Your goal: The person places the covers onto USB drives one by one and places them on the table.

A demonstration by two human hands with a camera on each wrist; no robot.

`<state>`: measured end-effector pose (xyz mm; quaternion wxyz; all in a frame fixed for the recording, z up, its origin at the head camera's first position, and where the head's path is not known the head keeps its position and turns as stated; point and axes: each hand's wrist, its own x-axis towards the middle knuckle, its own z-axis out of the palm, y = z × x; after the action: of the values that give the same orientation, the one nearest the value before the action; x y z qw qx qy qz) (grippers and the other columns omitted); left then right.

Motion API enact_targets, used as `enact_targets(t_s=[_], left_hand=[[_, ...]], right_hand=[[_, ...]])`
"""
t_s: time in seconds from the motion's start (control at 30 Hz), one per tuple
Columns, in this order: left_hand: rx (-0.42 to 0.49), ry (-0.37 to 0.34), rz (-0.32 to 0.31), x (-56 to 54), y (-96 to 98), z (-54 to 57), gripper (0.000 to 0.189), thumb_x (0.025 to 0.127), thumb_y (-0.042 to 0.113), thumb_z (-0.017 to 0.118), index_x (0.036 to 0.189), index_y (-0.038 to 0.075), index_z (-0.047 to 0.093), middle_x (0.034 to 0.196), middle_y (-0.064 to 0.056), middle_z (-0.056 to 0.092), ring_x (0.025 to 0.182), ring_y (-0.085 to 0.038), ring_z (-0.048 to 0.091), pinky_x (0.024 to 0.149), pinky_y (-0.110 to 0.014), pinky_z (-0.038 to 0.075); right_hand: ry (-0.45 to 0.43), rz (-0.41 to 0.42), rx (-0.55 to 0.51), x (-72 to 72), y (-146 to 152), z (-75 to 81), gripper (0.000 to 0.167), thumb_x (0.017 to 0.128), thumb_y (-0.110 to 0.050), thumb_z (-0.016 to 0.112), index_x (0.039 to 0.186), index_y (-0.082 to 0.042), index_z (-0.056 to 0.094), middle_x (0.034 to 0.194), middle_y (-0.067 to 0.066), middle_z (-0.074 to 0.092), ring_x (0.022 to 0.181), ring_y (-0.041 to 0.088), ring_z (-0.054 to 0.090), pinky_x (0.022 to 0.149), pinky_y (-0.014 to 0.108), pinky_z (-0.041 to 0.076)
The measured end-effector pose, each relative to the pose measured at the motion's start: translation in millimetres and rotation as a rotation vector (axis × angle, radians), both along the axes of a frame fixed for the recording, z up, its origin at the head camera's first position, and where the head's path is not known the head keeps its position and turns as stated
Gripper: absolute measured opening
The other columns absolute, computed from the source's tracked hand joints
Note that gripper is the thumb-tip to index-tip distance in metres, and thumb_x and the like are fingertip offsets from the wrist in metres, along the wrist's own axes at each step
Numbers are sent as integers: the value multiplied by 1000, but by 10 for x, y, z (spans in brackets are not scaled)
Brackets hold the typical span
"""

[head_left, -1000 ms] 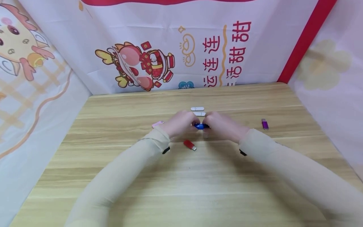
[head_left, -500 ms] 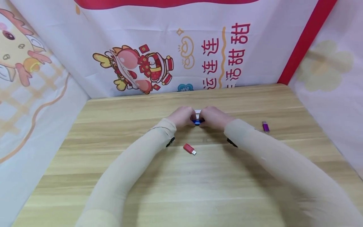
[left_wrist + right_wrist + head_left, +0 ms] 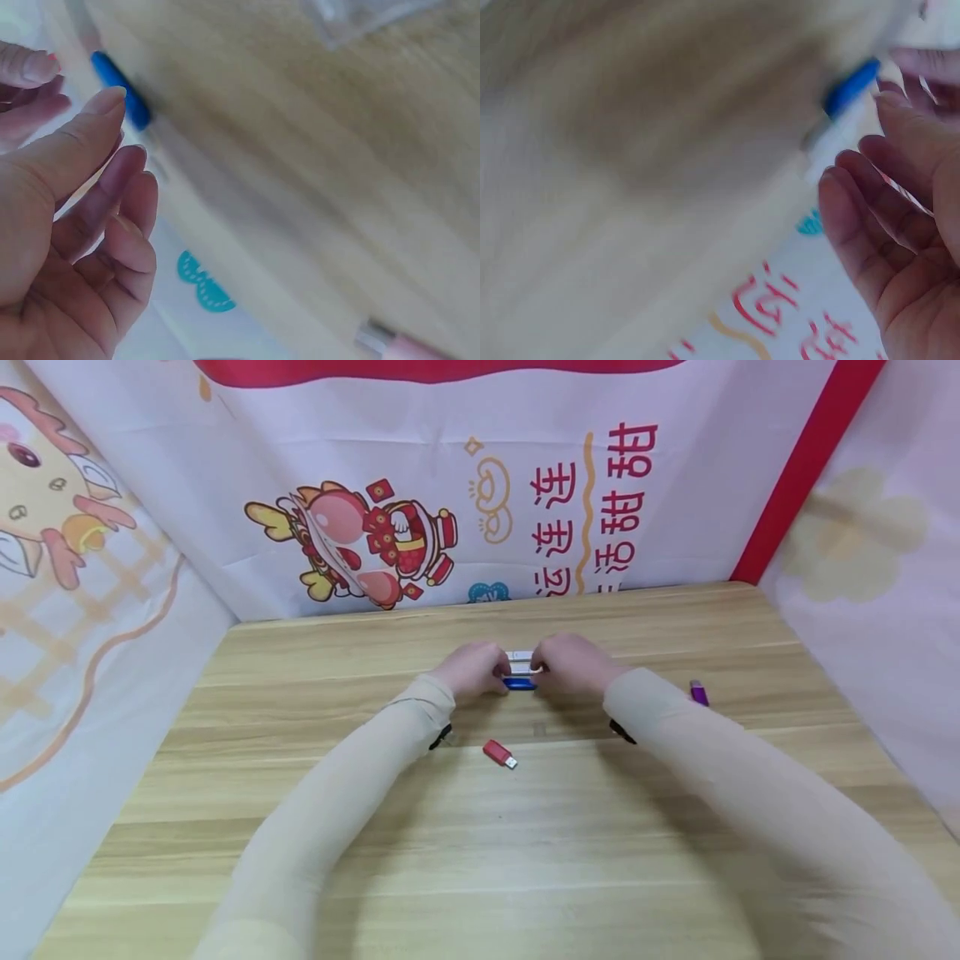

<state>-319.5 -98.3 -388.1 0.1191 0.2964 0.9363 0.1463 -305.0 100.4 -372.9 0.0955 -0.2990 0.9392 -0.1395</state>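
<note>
A blue USB stick (image 3: 520, 683) lies crosswise on the wooden table, just in front of two white USB sticks, the farther one (image 3: 519, 656) and the nearer one (image 3: 521, 668). My left hand (image 3: 472, 670) is at the blue stick's left end, my right hand (image 3: 572, 663) at its right end. Both wrist views show a gap between thumb and fingers with nothing gripped; the blue stick (image 3: 121, 90) is beyond the left thumb tip. In the right wrist view the blue stick (image 3: 851, 88) is blurred, beside the fingers.
A red USB stick (image 3: 499, 753) lies nearer to me, and a purple one (image 3: 699, 692) is to the right, partly behind the sleeve. The left wrist view shows a pink stick (image 3: 411, 349) and a clear plastic piece (image 3: 367, 16). Printed cloth (image 3: 420, 418) hangs behind the table.
Both hands carried the blue stick away from me, up to the white sticks. The fingers have since parted from its ends, and the hands have spread slightly.
</note>
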Motion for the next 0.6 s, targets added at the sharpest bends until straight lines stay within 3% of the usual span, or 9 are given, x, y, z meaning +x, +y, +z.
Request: enact_targets(t_s=[0.1,0.3,0.43,0.6], left_hand=[[-6,5,-15,93,-73,102,18,89,11,75,107,8,76,100,-4,71,90,-17,61,88,-32,50],[-9,43,-147,358,-224,288,20,88,9,76,108,7,76,104,-5,72,95,-19,65,90,-32,52],[-3,58,-203,585,-313,369,25,86,11,78,110,9,76,107,-5,72,97,-18,66,90,-31,53],[-7,85,-260,870,-389,396,27,86,16,79,111,10,75,107,-6,71,97,-20,67,87,-31,54]], right_hand=[[44,21,10,70,139,193,16,92,-10,71,106,-4,75,99,9,72,89,22,66,85,40,54],[84,52,46,284,494,447,17,90,-7,73,106,-6,75,101,8,72,90,21,67,84,41,55],[95,73,63,478,723,474,18,88,-5,75,105,-7,76,98,6,72,86,19,67,82,41,56],[122,124,58,720,947,380,19,84,-3,78,102,-7,77,93,4,71,82,19,67,78,42,57]])
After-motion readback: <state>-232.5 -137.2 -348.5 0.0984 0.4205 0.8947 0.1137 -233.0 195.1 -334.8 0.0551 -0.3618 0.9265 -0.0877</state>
